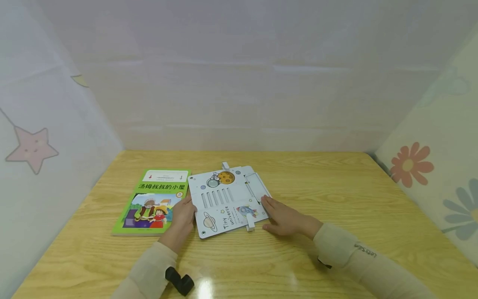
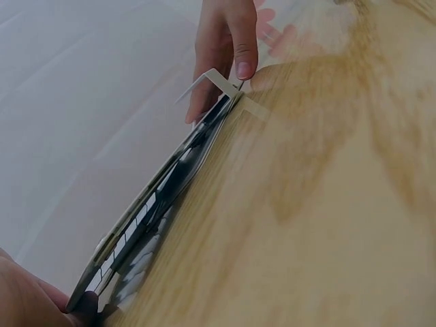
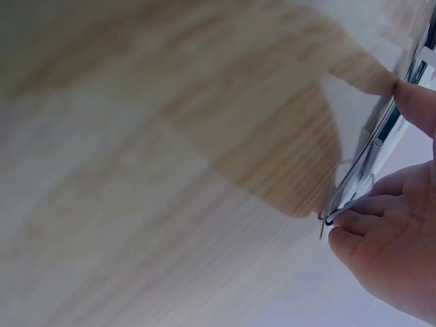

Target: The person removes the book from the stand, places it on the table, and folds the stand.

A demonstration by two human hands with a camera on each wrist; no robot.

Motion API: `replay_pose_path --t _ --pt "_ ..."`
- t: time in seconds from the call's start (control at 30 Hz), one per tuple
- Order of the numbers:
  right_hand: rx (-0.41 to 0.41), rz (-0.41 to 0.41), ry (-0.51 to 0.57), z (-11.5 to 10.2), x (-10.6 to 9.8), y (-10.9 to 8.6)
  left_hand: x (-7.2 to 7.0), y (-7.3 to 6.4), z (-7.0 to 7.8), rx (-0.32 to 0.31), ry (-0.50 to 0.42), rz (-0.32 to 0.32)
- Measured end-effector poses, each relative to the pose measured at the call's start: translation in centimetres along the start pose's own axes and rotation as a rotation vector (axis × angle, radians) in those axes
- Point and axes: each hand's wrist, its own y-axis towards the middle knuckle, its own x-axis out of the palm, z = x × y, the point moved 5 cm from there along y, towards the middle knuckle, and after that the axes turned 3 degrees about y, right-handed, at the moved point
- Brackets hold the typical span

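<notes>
A white folding book stand printed with planets, a rocket and "Tiny universe" lies flat and slightly turned in the middle of the table, a white page clip at its near edge and another at its far edge. My left hand grips its left edge, thumb on the rim. With fingers over the right edge and thumb by the near corner, my right hand holds the other side. Seen edge-on in the left wrist view, the stand shows thin layers. A wire frame appears near the right fingers.
A green-bordered picture book lies left of the stand, beside my left hand. The wooden table extends to pale cloth walls at the back and sides, patterned with flowers and a star.
</notes>
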Motion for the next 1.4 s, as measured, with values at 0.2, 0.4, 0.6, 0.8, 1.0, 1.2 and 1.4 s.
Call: replay_pose_path --t 0.2,0.4,0.6,0.8,1.0,1.2,1.4 --pt "0.014 -0.003 -0.01 0.4 0.2 0.0 0.1 0.0 0.1 0.005 0.007 -0.005" --pt "-0.03 0.022 0.038 0.0 -0.1 -0.4 0.1 0.3 0.3 0.001 0.008 -0.021" --pt "-0.048 0.028 0.037 -0.6 -0.3 -0.9 0.4 0.9 0.4 -0.014 0.035 -0.036" --pt "0.003 -0.002 -0.003 -0.6 0.0 -0.9 0.7 1.6 0.5 -0.034 0.044 -0.073" --pt "0.029 -0.008 -0.03 -0.7 0.1 -1.2 1.0 2.4 0.8 -0.018 0.078 -0.116" --pt "0.039 -0.001 -0.033 -1.0 0.1 -1.6 1.3 2.9 0.9 -0.036 0.097 -0.15" --pt "0.057 0.001 -0.049 -1.4 0.2 -1.9 1.5 3.2 0.8 -0.032 0.061 -0.181"
